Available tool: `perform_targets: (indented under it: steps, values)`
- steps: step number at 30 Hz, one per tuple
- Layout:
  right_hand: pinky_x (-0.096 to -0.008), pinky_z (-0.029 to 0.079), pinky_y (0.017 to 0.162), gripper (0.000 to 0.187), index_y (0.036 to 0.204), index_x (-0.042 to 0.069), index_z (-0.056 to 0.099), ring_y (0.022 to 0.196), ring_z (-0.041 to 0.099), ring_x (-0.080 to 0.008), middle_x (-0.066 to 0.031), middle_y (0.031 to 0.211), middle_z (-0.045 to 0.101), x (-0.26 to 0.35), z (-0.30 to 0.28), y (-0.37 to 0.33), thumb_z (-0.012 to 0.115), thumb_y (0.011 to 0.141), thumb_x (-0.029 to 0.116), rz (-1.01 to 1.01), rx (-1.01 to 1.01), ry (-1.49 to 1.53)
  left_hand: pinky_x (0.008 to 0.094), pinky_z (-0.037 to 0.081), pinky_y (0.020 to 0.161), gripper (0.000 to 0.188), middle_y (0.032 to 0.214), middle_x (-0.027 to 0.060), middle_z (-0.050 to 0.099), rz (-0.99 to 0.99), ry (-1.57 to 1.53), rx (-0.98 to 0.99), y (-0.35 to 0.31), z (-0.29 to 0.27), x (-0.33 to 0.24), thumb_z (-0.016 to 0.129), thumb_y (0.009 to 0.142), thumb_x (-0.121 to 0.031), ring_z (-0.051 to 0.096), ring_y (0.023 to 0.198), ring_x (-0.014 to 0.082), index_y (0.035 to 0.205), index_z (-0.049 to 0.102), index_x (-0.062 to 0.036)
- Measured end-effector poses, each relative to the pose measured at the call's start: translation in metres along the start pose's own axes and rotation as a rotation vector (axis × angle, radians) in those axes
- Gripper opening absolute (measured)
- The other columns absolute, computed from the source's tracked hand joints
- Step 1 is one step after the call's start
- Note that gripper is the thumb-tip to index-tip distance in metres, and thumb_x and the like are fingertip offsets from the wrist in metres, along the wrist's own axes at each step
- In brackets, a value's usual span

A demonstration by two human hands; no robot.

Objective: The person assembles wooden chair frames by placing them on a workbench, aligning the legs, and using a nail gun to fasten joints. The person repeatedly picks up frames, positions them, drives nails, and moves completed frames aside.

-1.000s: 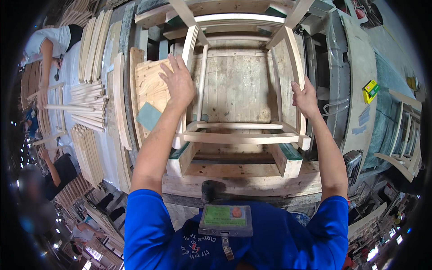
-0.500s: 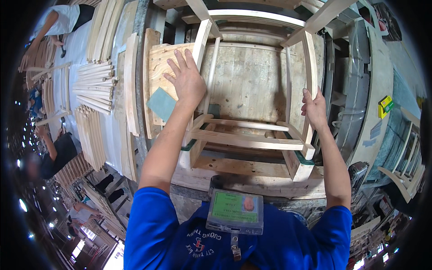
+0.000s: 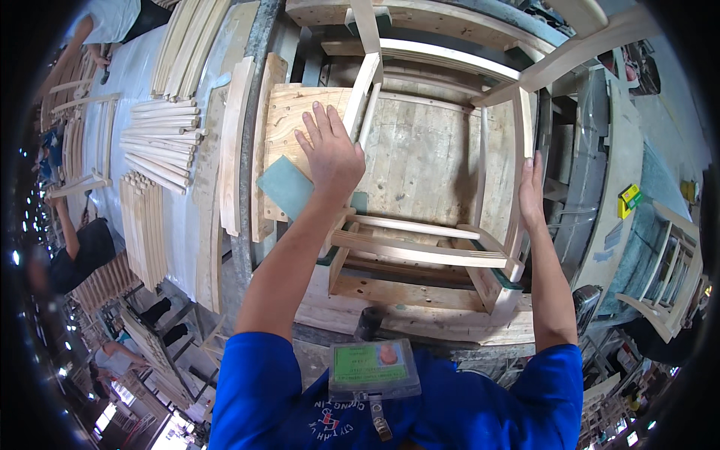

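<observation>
A pale wooden chair frame lies in a wooden fixture in front of me, its rails and thin round bars around a worn board. My left hand rests on the frame's left rail with fingers stretched and a little apart, reaching over the edge of a plywood block. A green-grey square pad lies on that block beside my left wrist. Along the outer side of the right rail, my right hand lies flat, fingers straight and pointing away from me. Its thumb is not clearly visible.
Bundles of wooden strips lie on a sheeted table to the left, where other people work. A curved chair part and a yellow-green box are on the right. The fixture's front beam runs near my body.
My right hand has gone from curling round the right rail to lying straight along its outside. The left hand stays on the left rail. The view has shifted slightly.
</observation>
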State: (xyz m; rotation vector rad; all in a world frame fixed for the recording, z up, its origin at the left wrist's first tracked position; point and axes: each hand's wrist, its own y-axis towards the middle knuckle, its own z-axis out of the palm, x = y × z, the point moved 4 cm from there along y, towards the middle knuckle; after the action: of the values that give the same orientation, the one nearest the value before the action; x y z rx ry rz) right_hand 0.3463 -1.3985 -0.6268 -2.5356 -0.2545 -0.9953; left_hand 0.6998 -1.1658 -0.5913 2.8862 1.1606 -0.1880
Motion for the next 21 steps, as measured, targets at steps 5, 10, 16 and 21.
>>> perform_targets:
  steps: [5, 10, 16, 21]
  values:
    - [-0.0358, 0.055, 0.077, 0.079, 0.166, 0.009, 0.024, 0.093, 0.066, -0.0235, -0.0173, 0.123, 0.063, 0.013, 0.012, -0.005, 0.035, 0.110, 0.063, 0.205, 0.180, 0.346, 0.0657, 0.017, 0.125, 0.088, 0.167, 0.0321, 0.023, -0.032, 0.034, 0.002, -0.002, -0.002, 0.006, 0.070, 0.089, -0.024, 0.018, 0.157, 0.0497, 0.158, 0.027, 0.0103]
    - [-0.0365, 0.055, 0.073, 0.075, 0.162, 0.009, 0.029, 0.086, 0.067, -0.0225, -0.0163, 0.112, 0.064, 0.007, 0.011, -0.011, 0.034, 0.110, 0.063, 0.208, 0.267, 0.504, 0.0641, 0.021, 0.125, 0.087, 0.167, 0.0319, 0.024, -0.025, 0.088, -0.048, -0.002, -0.002, 0.002, 0.069, 0.091, -0.024, 0.022, 0.156, 0.0488, 0.159, 0.026, 0.0107]
    - [-0.0467, 0.054, 0.093, 0.057, 0.150, 0.007, 0.050, 0.112, 0.067, -0.0365, -0.0218, 0.123, 0.066, -0.041, -0.040, -0.070, 0.048, 0.109, 0.046, -0.249, 0.269, -0.076, 0.0597, 0.022, 0.126, 0.089, 0.167, 0.0306, 0.024, -0.032, 0.135, 0.013, 0.004, 0.000, -0.009, 0.069, 0.093, -0.024, 0.023, 0.157, 0.0453, 0.160, 0.022, 0.0099]
    - [-0.0513, 0.052, 0.094, 0.048, 0.139, 0.002, 0.059, 0.113, 0.064, -0.0421, -0.0204, 0.129, 0.066, -0.077, -0.189, -0.175, 0.066, 0.098, 0.026, -0.029, -0.094, -0.901, 0.0597, 0.023, 0.126, 0.088, 0.167, 0.0316, 0.025, -0.038, 0.181, 0.002, -0.006, -0.002, 0.000, 0.069, 0.093, -0.024, 0.024, 0.156, 0.0457, 0.159, 0.024, 0.0113]
